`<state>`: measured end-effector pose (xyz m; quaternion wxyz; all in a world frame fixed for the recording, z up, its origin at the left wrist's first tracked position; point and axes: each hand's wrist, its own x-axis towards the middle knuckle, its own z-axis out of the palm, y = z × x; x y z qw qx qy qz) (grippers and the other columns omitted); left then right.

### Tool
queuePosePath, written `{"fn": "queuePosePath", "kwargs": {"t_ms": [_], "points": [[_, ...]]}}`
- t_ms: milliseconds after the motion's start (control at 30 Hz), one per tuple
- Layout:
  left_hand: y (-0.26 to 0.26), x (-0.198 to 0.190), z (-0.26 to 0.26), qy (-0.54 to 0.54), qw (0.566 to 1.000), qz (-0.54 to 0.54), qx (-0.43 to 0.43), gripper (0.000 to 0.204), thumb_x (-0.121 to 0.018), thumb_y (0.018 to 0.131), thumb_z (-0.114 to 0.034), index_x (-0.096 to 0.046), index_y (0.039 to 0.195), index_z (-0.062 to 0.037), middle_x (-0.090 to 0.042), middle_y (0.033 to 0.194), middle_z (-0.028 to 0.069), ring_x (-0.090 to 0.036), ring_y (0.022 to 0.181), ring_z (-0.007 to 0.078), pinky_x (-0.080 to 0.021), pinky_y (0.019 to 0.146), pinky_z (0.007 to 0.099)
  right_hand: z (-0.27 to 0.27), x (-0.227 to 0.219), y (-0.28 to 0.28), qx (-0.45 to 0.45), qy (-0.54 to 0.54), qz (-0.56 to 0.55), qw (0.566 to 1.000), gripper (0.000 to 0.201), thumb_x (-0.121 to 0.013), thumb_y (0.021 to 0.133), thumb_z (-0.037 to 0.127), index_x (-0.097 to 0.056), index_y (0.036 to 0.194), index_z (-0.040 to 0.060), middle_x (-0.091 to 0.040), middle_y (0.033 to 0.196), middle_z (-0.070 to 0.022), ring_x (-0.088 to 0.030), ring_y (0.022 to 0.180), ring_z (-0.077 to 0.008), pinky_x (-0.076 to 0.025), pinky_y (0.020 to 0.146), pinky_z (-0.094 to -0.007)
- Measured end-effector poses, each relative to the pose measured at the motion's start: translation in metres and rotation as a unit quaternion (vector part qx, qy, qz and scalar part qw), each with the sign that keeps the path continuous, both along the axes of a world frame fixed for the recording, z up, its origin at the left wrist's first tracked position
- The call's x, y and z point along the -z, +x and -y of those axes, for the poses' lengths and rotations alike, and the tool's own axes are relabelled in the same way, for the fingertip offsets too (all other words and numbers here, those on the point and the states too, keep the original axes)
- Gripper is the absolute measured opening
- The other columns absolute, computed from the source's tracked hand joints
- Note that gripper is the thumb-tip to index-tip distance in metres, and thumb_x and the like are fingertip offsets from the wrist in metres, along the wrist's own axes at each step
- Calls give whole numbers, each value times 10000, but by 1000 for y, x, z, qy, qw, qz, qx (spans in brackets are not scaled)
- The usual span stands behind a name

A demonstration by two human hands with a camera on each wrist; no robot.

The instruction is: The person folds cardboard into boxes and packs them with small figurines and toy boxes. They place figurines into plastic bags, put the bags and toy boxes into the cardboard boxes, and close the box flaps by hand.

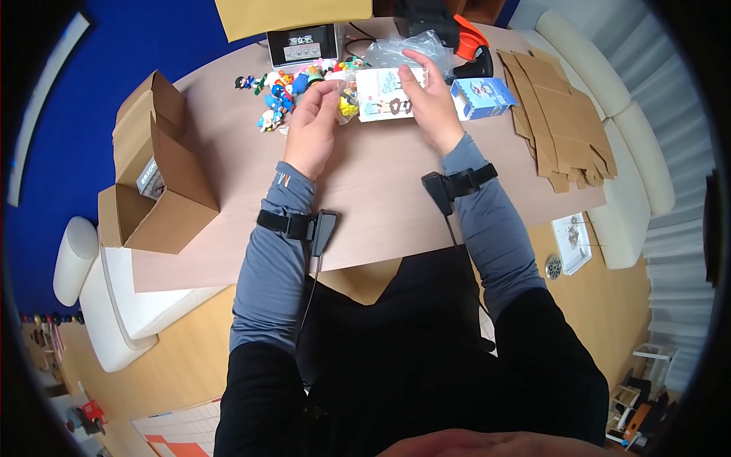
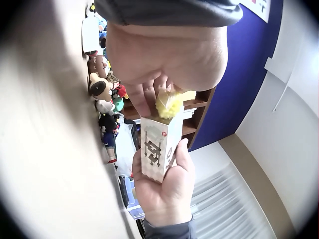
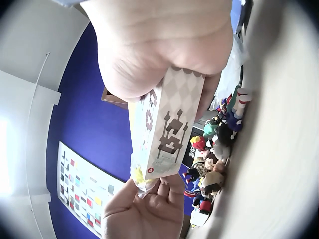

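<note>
My right hand [image 1: 438,113] grips a small white printed box [image 1: 373,97], which lies on its side above the table with one end toward my left hand [image 1: 311,131]. At that end my left hand pinches a clear plastic bag with a yellow toy [image 1: 347,105] inside. In the left wrist view the yellow toy [image 2: 168,105] sits right at the box's end, partly behind the fingers. Brown drawings and a diamond pattern mark the box [image 3: 174,124] in the right wrist view. Part of the toy is hidden.
Several small toy figures [image 1: 280,95] crowd the table behind my left hand. A blue box [image 1: 487,97] stands right of my right hand, with crumpled clear plastic [image 1: 403,52] behind. An open cardboard box [image 1: 179,202] stands left; flattened cardboard [image 1: 567,118] lies right.
</note>
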<state>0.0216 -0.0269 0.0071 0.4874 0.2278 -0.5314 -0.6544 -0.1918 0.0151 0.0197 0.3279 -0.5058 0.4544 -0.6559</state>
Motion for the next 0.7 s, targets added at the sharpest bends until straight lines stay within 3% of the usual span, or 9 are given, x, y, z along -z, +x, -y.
{"fn": "queuePosePath", "kwargs": {"t_ms": [133,200,300,367,433,467,533,633,700], "points": [[3,-1,-2,-53,993,100,-16,260,-596,1048,-179,-691,1235,-25,-606,1315,41,-581,1107,97,-477,935,254,-2,0,7,-70,-12,74,995,399,-603,1060,291,-533,1366,44,-622,1146,-48,-572,1032,-88,-490,878,-233],[1,5,1,-176,973,129,-75,246,-645,1017,-180,-725,1194,-28,-517,1438,102,-537,1246,173,-462,1010,307,-6,-4,11,-87,3,111,990,369,-585,1069,273,-539,1356,47,-625,1146,-49,-579,1045,-92,-496,893,-242],[-1,12,6,-202,969,123,-71,266,-659,1004,-182,-724,1214,-31,-417,1535,152,-430,1397,264,-414,1097,357,-2,5,7,-129,13,175,976,324,-575,1072,253,-554,1336,68,-641,1167,-61,-615,1082,-111,-511,952,-276],[-2,11,1,-222,959,161,-76,291,-611,1027,-137,-677,1271,7,-428,1541,122,-394,1439,241,-356,1158,338,-3,5,10,-150,31,207,966,316,-543,1083,273,-555,1337,85,-661,1162,-58,-677,979,-134,-575,827,-275],[-4,18,4,-184,979,86,-30,296,-644,1011,-204,-702,1251,-42,-417,1540,174,-321,1483,301,-344,1163,383,-16,-12,19,-184,93,192,960,332,-509,1091,313,-555,1340,99,-681,1128,-43,-708,846,-120,-574,600,-244],[-4,15,3,-184,978,91,-25,300,-637,1014,-204,-696,1259,-40,-422,1530,178,-337,1468,301,-342,1164,386,-17,-12,20,-206,92,203,953,332,-509,1091,313,-555,1340,99,-681,1128,-43,-708,846,-120,-574,600,-244],[-4,9,1,-190,976,104,-34,306,-627,1017,-200,-686,1272,-42,-467,1475,185,-383,1421,302,-346,1160,391,-14,-8,20,-186,114,169,961,348,-492,1092,345,-557,1343,113,-692,1076,-20,-693,746,-80,-468,434,-210],[-5,7,-2,-162,981,102,-44,292,-626,1016,-201,-686,1249,-36,-565,1334,176,-477,1318,302,-359,1144,395,-8,-1,13,-185,129,165,960,349,-513,1081,350,-561,1340,120,-693,1040,-8,-673,744,-48,-412,417,-206],[-9,17,8,-275,944,122,-133,263,-626,1016,-204,-686,1201,-27,-590,1273,153,-512,1282,273,-396,1109,388,-8,0,14,-152,135,168,965,345,-532,1073,346,-565,1335,123,-694,1024,-3,-663,739,-49,-392,420,-204]]}}
